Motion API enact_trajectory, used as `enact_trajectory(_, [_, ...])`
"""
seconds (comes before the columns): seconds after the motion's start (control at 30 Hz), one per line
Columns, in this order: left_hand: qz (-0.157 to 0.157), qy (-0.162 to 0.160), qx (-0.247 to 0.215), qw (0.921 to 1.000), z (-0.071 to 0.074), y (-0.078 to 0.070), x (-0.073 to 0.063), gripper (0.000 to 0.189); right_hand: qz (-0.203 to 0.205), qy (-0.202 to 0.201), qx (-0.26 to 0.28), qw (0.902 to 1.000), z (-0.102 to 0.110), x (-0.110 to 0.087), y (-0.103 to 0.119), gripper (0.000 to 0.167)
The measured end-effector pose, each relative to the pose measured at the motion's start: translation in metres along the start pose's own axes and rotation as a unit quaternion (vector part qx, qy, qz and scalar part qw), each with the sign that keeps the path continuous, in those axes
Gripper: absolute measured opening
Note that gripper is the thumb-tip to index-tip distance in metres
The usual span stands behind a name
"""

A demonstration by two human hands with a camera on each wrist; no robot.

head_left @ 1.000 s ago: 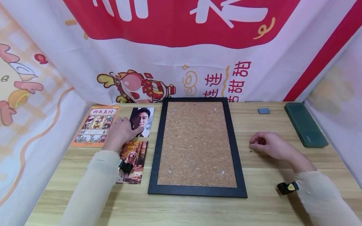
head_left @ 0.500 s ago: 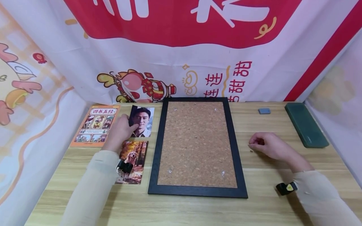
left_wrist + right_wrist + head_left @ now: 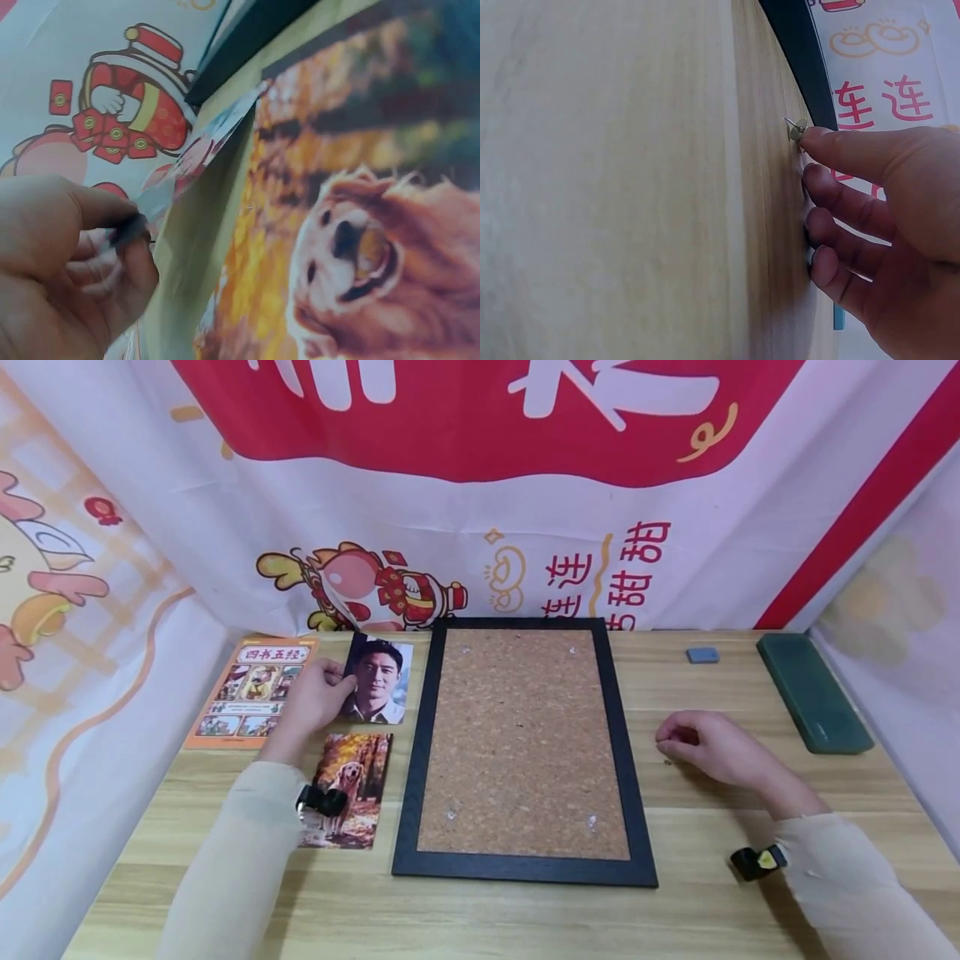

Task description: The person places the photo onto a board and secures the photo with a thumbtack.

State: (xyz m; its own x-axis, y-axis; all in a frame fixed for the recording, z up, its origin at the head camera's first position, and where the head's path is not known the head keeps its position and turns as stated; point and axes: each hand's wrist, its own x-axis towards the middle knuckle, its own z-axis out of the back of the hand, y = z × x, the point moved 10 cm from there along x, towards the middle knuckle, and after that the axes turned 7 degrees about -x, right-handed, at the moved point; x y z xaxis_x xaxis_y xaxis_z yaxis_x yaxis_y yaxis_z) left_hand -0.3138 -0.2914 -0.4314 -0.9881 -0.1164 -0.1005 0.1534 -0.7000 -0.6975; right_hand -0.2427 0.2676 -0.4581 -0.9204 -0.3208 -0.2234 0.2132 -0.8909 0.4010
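One edge of the portrait photo [image 3: 381, 685] has just come up from the worktop [image 3: 525, 920]: the left hand [image 3: 311, 700], before laid over it, now clamps its left side, so it is gripped. The right hand [image 3: 716, 747]'s fingers seem together on a tack [image 3: 798, 130]. Between them lies the cork board [image 3: 525, 752]; below the left fingers, the dog photo [image 3: 358, 789].

Head view: bright, even light — mostly crisp
Counter [image 3: 517, 918]: soft shadow below right grip [image 3: 716, 747]
Left wrist view: dimmer, dog photo [image 3: 360, 225] soft
Right wrist view: hazy — pale sheen leftward
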Motion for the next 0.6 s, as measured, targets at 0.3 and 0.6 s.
enact_trajectory(0.3, [-0.030, -0.002, -0.085, 0.9959, 0.008, -0.012, -0.007, 0.052, -0.008, -0.014, 0.007, 0.9998, 0.004, 0.002, 0.002, 0.011])
enact_trajectory(0.6, [-0.048, -0.003, -0.106, 0.9932, 0.009, -0.029, -0.014, 0.049, -0.016, -0.028, 0.019, 0.9993, 0.009, 0.001, 0.005, 0.013])
